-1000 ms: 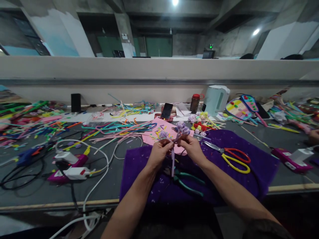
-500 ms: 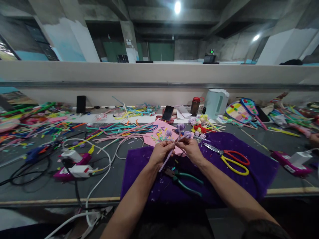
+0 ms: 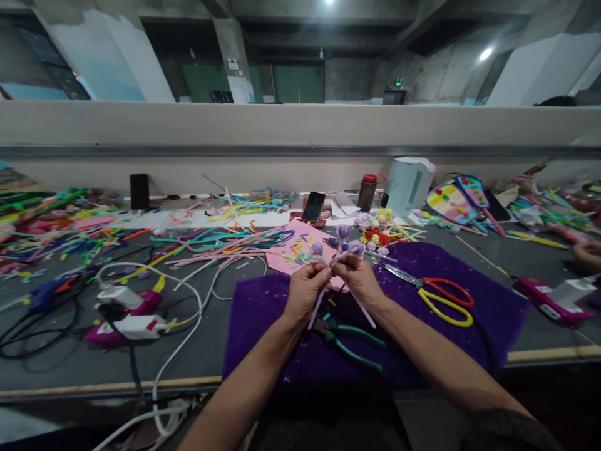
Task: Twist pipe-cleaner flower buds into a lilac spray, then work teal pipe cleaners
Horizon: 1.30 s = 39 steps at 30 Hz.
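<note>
Fingertips pinched, my left hand [image 3: 305,287] and my right hand [image 3: 357,280] meet over a purple cloth [image 3: 258,338]. Between them they grip lilac pipe-cleaner flowers [image 3: 342,232], whose fuzzy heads stand above my fingers. One pale stem [image 3: 316,309] slants down beside my left hand, and another stem [image 3: 365,311] pokes out below my right. The exact spot where the stems meet is hidden by my fingertips. Below my hands lie green-handled pliers [image 3: 354,343]. To the right, scissors [image 3: 441,294] with one red and one yellow handle rest on the cloth.
Beyond my hands, a pink sheet [image 3: 282,257] carries colourful snippets. Pipe cleaners [image 3: 225,241] spread leftward, near power strips [image 3: 124,319] with looping cables and a blue glue gun [image 3: 44,294]. A kettle [image 3: 407,188] and brown bottle [image 3: 367,193] stand behind. Another person's hand [image 3: 589,255] shows far right.
The view has tilted down slightly. A pale stem now sticks out below my right hand, where it was not plainly visible before. Both hands still pinch the flowers together.
</note>
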{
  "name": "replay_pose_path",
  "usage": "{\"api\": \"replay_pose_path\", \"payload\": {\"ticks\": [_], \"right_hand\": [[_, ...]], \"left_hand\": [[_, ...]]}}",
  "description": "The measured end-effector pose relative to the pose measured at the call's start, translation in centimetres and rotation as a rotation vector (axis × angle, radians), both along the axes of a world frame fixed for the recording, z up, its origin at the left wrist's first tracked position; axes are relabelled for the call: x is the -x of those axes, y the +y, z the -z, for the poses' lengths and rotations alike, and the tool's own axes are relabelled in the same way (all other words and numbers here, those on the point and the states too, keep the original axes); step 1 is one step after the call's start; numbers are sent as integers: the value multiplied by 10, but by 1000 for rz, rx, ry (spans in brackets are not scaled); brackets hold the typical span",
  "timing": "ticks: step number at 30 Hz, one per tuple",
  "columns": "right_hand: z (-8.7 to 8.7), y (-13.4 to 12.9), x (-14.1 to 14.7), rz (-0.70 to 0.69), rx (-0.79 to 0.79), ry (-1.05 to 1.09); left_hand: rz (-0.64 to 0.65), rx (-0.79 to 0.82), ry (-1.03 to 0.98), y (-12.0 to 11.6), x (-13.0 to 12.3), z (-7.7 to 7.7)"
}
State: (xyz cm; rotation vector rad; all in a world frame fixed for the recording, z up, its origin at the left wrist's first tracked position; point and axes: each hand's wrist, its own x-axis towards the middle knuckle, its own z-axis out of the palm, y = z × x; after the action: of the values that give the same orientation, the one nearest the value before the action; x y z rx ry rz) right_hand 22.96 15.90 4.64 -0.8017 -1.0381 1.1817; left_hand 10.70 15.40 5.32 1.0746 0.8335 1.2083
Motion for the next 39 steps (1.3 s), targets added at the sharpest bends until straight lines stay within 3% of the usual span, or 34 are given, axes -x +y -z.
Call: {"api": "replay_pose_path", "payload": {"ticks": [10,17,25,31,39], "right_hand": [[-5,-3,3,30,1,39],[-14,-8,-4,-15,-91,-110],[-12,-6,-10,-7,-143,-325],[-17,-5,-18,-28,-163,-379],[-13,-4,-22,-186,-1,-295]], "left_hand": [[-158,-210,202,-8,-3,-2],[-118,-79,-81,-6,-8,-9],[-131,20,-177,1,-4,-2],[-45,17,-110,-2,0,-4],[-21,-8,-45,-2,2,-3]]}}
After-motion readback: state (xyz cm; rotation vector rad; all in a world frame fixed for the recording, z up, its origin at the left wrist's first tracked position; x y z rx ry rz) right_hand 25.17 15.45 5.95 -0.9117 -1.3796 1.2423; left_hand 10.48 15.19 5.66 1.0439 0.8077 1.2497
